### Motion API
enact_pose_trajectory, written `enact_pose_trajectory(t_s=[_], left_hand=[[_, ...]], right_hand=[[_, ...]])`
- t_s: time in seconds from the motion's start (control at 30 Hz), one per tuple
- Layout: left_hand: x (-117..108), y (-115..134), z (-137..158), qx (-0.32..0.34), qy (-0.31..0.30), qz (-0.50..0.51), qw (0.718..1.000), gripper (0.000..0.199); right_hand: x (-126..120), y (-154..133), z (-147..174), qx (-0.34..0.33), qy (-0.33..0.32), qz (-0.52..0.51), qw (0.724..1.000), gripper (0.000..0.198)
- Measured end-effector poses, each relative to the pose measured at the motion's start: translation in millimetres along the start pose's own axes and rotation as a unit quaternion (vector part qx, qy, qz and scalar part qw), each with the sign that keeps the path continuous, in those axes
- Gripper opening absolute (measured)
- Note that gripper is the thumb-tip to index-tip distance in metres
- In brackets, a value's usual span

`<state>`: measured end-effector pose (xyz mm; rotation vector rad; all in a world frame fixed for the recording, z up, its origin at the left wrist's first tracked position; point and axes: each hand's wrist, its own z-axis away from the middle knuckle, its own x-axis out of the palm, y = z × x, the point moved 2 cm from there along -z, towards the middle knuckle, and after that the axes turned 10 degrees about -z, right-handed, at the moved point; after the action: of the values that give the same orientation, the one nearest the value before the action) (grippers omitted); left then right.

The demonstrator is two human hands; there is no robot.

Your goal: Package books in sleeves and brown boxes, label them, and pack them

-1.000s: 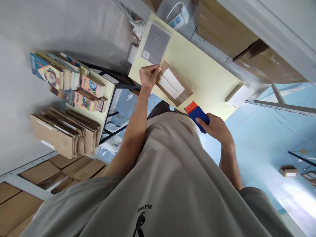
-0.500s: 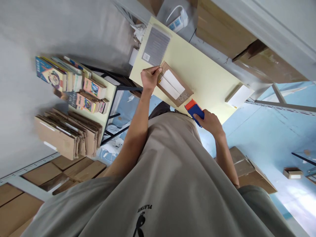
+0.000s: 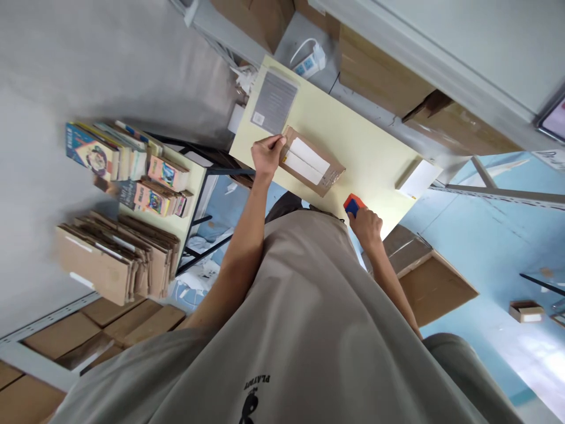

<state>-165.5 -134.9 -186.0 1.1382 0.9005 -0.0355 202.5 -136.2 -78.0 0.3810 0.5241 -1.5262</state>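
A flat brown cardboard parcel with a white label lies on the pale yellow table. My left hand is closed at the parcel's upper left corner, pinching it between thumb and fingers. Beyond the table's near edge, right of the parcel, my right hand is wrapped round a blue and orange-red block-shaped object. Its exact kind cannot be made out, and my fingers cover part of it. The object is apart from the parcel.
A grey printed sheet or packet lies at the table's far left, a white box at its right end. Books and folded cardboard stand on the left. An open carton sits to the right; a power strip lies behind.
My right hand has turned the blue and orange-red object, so its orange-red side shows more and less blue is visible. The left hand keeps its pinch on the parcel. The view has shifted slightly.
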Motion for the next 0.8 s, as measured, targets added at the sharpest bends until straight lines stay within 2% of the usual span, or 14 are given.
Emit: enact_pose_trajectory(t_s=[0.1,0.2,0.27,0.33,0.4,0.47,0.53,0.67,0.73,0.8], left_hand=[[-1,-2,4,-0.004,0.021,-0.024,0.999,0.03],[-5,2,8,-0.001,0.013,-0.031,0.999,0.039],[-9,11,11,0.004,0.002,-0.038,0.999,0.049],[-15,33,14,0.028,0.004,-0.057,0.998,0.061],[-18,68,18,0.074,0.024,-0.079,0.994,0.071],[-14,116,24,0.142,0.022,-0.077,0.987,0.075],[-3,170,34,0.229,-0.013,-0.053,0.972,0.072],[35,270,51,0.38,-0.083,-0.005,0.921,0.062],[55,305,54,0.424,-0.107,0.025,0.899,0.063],[70,326,56,0.447,-0.119,0.05,0.885,0.065]], right_hand=[[-4,25,-2,0.024,0.042,-0.039,0.998,0.058],[-19,39,5,0.011,0.071,-0.079,0.994,0.059],[-35,42,11,-0.009,0.11,-0.111,0.988,0.056],[-55,41,19,-0.037,0.16,-0.151,0.975,0.054],[-76,37,28,-0.067,0.213,-0.189,0.956,0.053],[-100,29,36,-0.097,0.269,-0.212,0.935,0.052],[-126,19,42,-0.126,0.327,-0.214,0.912,0.051],[-183,-3,45,-0.174,0.443,-0.172,0.863,0.047],[-211,-14,43,-0.173,0.486,-0.141,0.845,0.043],[-237,-22,36,-0.137,0.51,-0.111,0.842,0.045]])
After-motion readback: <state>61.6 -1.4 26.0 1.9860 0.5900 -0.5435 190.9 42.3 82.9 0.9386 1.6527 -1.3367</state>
